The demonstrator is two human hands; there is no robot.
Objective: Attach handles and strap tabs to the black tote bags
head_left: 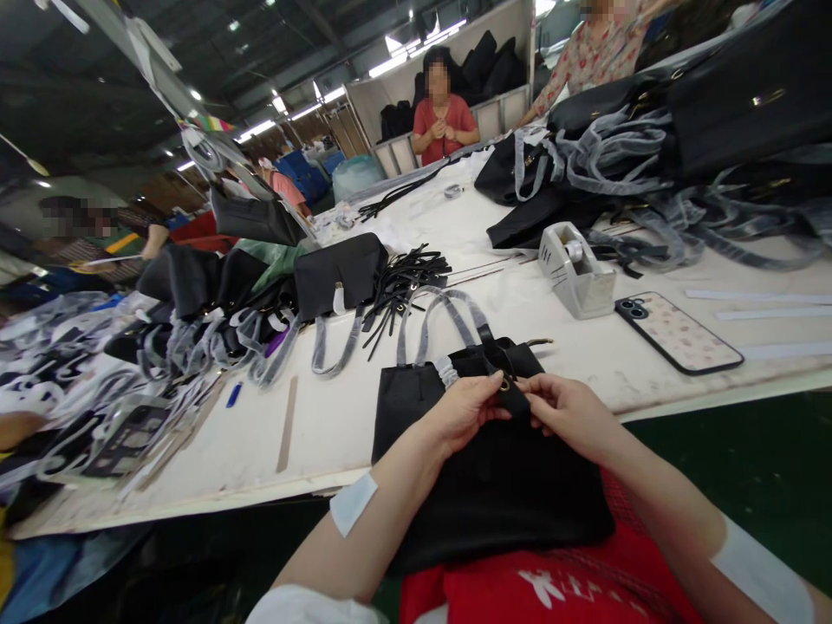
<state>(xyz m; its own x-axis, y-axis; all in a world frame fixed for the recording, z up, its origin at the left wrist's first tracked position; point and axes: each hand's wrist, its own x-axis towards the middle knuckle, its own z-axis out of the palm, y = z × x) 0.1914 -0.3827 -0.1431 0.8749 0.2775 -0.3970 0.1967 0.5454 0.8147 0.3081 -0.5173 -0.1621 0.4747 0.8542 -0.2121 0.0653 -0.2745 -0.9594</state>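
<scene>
A black handbag [494,494] lies half on the person's lap and half over the near edge of the white table [312,433], its top end pointing away. At that top end the left hand [458,412] and the right hand [572,416] meet, both pinching a short black strap tab [516,399]. On each hand the thumb and fingertips are pressed together on the tab, and a small gold ring [504,382] shows in the gap between the two sets of fingertips. Just beyond the fingers the bag's two grey-wrapped handles [448,316] arch up and lie flat on the table. Whether anything is inside the bag cannot be told, since its mouth is hidden under the hands. Farther out past the fingers and a little to the left lies a heap of loose black straps [406,282]. To the right of the fingers and beyond them stands a white tape dispenser [575,273] with a roll of tape [572,250] seated in it, and a phone [678,332] lies face down near it. Behind those, a pile of black bags [715,121] with wrapped handles covers the far right of the table.
</scene>
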